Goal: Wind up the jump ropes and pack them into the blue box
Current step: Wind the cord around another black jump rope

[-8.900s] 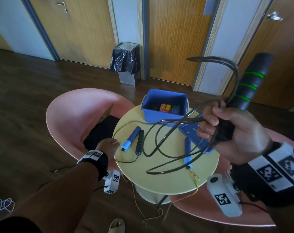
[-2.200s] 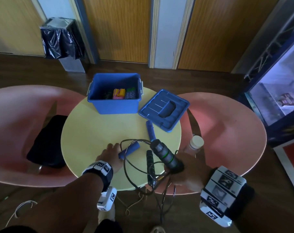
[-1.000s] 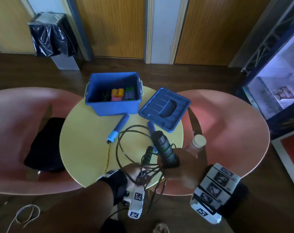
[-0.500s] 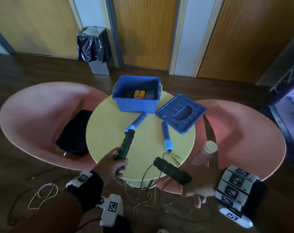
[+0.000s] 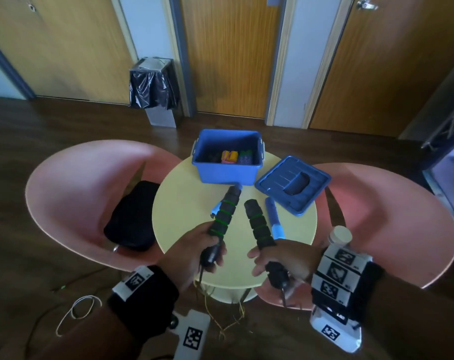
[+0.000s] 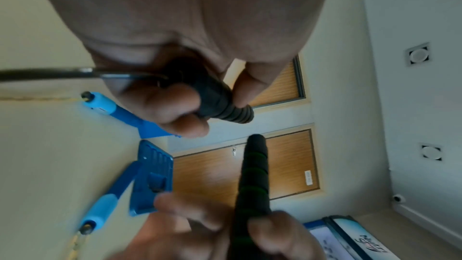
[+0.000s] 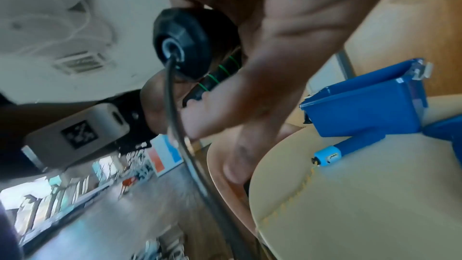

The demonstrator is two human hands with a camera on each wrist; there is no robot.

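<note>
I've now got both black handles up off the desk (image 5: 194, 193), my left hand (image 5: 194, 253) gripping one handle (image 5: 224, 213), my right hand (image 5: 280, 261) the other handle (image 5: 258, 226); rope dangles below, ready for winding toward the blue box (image 5: 227, 162)

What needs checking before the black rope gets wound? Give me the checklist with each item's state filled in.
1. Left hand holds one black handle: ok.
2. Right hand has a firm grip on the other black handle: not ok, its fingers look loosely spread in the head view.
3. Black cord free of tangles: cannot tell, it drops below the table edge out of sight.
4. Blue box open: ok, lid lies on the table beside it.
5. Room in the box: cannot tell, some small coloured items already sit inside.
6. Blue-handled rope clear of the black one: cannot tell.
</note>
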